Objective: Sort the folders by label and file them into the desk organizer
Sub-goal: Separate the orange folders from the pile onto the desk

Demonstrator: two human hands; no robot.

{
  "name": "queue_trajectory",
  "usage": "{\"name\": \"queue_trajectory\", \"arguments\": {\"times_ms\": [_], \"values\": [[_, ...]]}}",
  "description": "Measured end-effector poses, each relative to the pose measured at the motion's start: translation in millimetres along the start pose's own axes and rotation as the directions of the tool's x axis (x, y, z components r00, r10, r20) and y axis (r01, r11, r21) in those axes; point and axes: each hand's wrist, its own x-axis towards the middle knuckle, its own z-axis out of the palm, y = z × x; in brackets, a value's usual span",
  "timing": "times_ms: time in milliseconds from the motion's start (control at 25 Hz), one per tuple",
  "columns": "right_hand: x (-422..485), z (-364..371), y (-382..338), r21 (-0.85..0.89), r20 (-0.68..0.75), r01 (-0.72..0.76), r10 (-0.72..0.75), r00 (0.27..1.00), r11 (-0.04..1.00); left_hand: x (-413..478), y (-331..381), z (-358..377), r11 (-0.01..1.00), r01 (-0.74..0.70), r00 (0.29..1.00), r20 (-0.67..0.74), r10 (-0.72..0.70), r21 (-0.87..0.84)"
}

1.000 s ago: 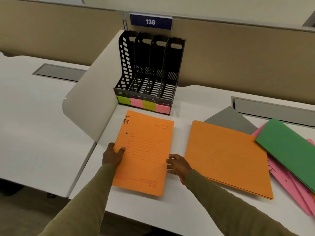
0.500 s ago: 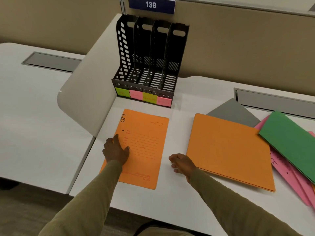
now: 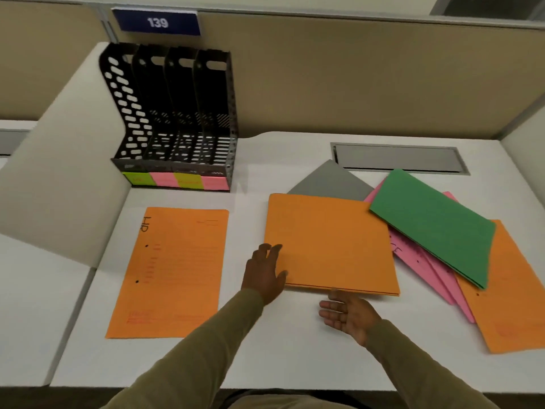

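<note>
An orange folder marked "HR" [image 3: 171, 273] lies flat on the white desk at the left, with no hand on it. A plain orange folder [image 3: 333, 243] lies to its right. My left hand [image 3: 265, 273] rests with spread fingers at that folder's left edge. My right hand [image 3: 348, 315] is palm up at its near edge, fingers apart, holding nothing. The black desk organizer [image 3: 171, 122] stands at the back left with several empty slots and green and pink labels along its base.
A green folder [image 3: 436, 225], pink folders [image 3: 424, 270], a grey folder [image 3: 330, 183] and another orange folder [image 3: 513, 305] overlap at the right. A white divider panel [image 3: 62, 160] rises left of the organizer. A grey cable hatch [image 3: 398, 157] is set in the desk's back.
Both hands have left the HR folder, which now lies flat at the left, and moved right to the plain orange folder. The camera has swung right.
</note>
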Motion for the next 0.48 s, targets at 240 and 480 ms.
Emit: {"name": "queue_trajectory", "arguments": {"times_ms": [240, 480], "values": [[4.0, -78.1, -25.1, 0.392, -0.112, 0.077, -0.035, 0.993, 0.917, 9.6, 63.3, 33.3, 0.981, -0.131, 0.99, 0.069, 0.122, 0.146], [-8.4, -108.8, -64.2, 0.353, -0.095, 0.221, -0.2, 0.975, 0.909, 13.8, 99.1, 32.5, 0.926, -0.198, 0.98, 0.071, 0.185, 0.323]]}}
